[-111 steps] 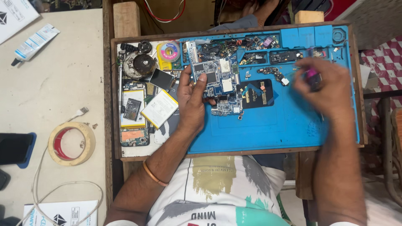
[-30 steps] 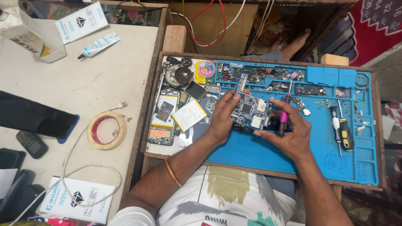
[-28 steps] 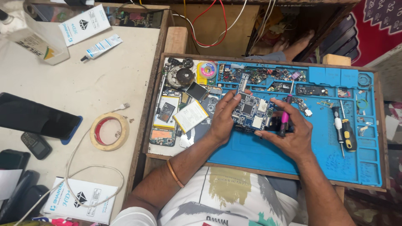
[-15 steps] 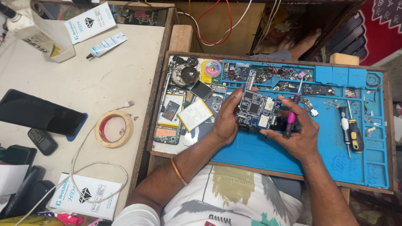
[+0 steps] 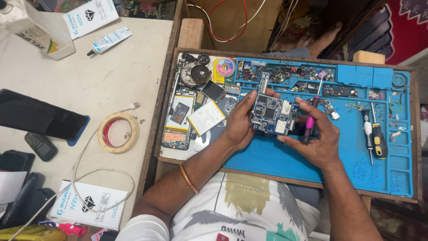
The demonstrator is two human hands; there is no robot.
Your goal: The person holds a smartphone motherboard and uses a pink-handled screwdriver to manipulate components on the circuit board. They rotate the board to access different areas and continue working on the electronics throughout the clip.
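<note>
My left hand [image 5: 238, 122] grips a blue phone circuit board [image 5: 272, 114] by its left edge, tilted up above the blue silicone work mat [image 5: 339, 156]. My right hand [image 5: 316, 136] holds a small pink-handled screwdriver [image 5: 310, 118] upright beside the board's right edge, with its fingers also touching the board. The screwdriver's metal shaft points up toward the parts compartments at the mat's far side.
Two screwdrivers [image 5: 373, 136] lie on the mat's right. Phone batteries [image 5: 206, 118], a dismantled phone [image 5: 176, 134] and small parts fill the tray's left. On the white table to the left sit a tape roll [image 5: 118, 132], a dark phone [image 5: 40, 117], a white cable [image 5: 80, 169], a glue tube [image 5: 109, 40].
My right hand left the mat's right end with the pink screwdriver and came to the board. The view has shifted; both hands stay close together on the board.
</note>
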